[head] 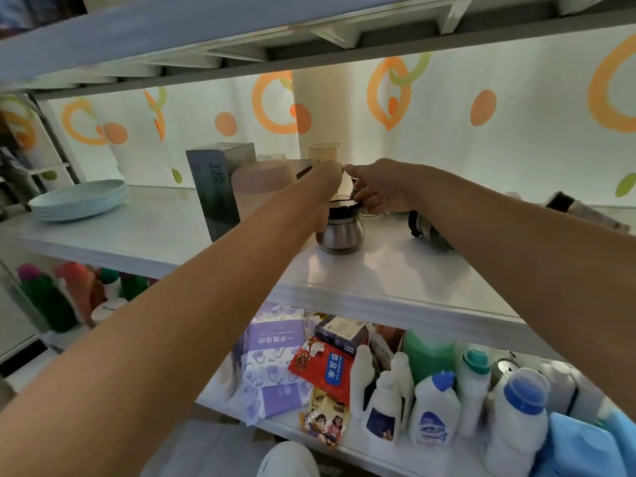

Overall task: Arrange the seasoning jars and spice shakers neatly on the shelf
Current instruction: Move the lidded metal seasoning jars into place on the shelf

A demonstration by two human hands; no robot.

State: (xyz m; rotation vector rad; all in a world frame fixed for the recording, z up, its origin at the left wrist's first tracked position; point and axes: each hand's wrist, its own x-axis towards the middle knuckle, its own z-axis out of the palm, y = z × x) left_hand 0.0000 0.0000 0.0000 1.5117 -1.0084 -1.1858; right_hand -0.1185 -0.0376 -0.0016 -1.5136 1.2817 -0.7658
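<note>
- The white middle shelf [361,280] fills most of the view, with a curtain [447,108] printed in orange and green rings hung behind it.
- Both bare arms are stretched in from about 6 o'clock and meet over the middle of the shelf.
- A lower shelf [220,404] is seen toward 5 o'clock, crowded with white detergent bottles [435,407], a purple wipes pack [275,342] and a red snack packet [321,361].
- A stack of pale blue plates [81,199] is parked at 9 o'clock on the middle shelf, well apart from the hands.
- A dark tall box [215,191] is stood upright just left of centre, with a frosted pink container [258,184] beside it.
- The seasoning jar [340,232], steel-bodied with a dark lid, is stood upright near dead centre of the shelf, right under the hands.
- A second dark jar-like thing [425,225] is seen at roughly 3 o'clock from it, half hidden by the right forearm; can't tell if it's tipped over.
- The left hand [328,182] is curled over the jar's lid at its left edge; whether the lid is actually gripped can't be told.
- The right hand [378,187] is set on the lid's right edge, fingers [370,201] curled and closed onto the rim.
</note>
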